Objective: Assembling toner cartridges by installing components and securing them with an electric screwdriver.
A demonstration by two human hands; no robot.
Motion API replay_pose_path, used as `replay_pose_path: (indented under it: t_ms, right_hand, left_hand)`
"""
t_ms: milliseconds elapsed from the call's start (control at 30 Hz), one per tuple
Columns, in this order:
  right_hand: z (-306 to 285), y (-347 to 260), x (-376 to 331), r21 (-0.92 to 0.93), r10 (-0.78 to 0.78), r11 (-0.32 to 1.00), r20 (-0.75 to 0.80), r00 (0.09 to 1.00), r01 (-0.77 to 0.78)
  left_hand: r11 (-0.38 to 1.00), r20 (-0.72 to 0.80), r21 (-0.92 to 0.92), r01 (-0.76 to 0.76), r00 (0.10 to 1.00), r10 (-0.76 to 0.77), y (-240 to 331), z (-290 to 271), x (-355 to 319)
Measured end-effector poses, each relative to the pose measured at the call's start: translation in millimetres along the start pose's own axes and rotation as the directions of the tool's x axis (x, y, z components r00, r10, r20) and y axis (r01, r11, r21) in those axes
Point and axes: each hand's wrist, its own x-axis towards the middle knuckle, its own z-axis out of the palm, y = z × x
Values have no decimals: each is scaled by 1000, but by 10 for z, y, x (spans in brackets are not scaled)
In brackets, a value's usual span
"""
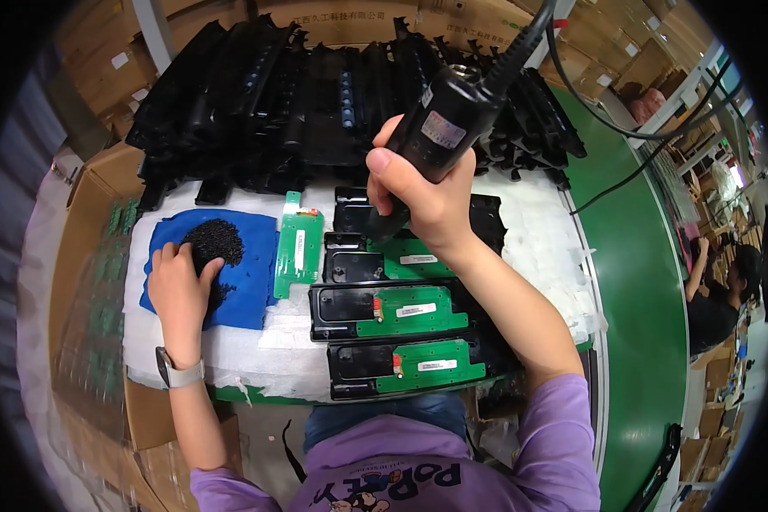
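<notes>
My right hand (439, 205) is wrapped around a thick black electric screwdriver (448, 119), tilted with its cord end up and to the right. Its lower end reaches down to a green circuit board (410, 256) in a black plastic housing (350, 266); the very tip is hard to make out. Fingers apart, my left hand (179, 282) rests at a heap of small black screws (218, 239) on a blue cloth (247, 303). Whether any screw is between its fingertips is not visible. Nearer me lie two more housings with green boards (414, 311) (439, 365).
A loose green board (299, 247) lies beside the cloth. Black plastic housings (316, 102) are piled across the back. Cardboard boxes (94, 196) stand left, a green conveyor-like surface (640, 341) runs right, and another person (717, 307) is beyond it. A black cable (606, 128) hangs at upper right.
</notes>
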Motion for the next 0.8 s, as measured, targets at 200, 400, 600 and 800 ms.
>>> replay_pose_path:
  t_ms: [200, 400, 600, 800]
  right_hand:
    - [57, 84, 39, -46, 13, 999, 9, 1000, -13]
    - [86, 95, 71, -87, 20, 996, 59, 998, -15]
    - [126, 155, 108, -134, 31, 991, 109, 994, -17]
    - [106, 167, 101, -147, 21, 989, 120, 993, -3]
  left_hand:
    - [972, 2, -230, 50, 999, -51, -56, 48, 2]
    - [947, -168, -322, 2, 984, -59, -47, 78, 14]
    - [930, -198, -367, 2, 977, -80, -10, 76, 36]
    - [692, -65, -721, 38, 990, -122, -32, 184, 36]
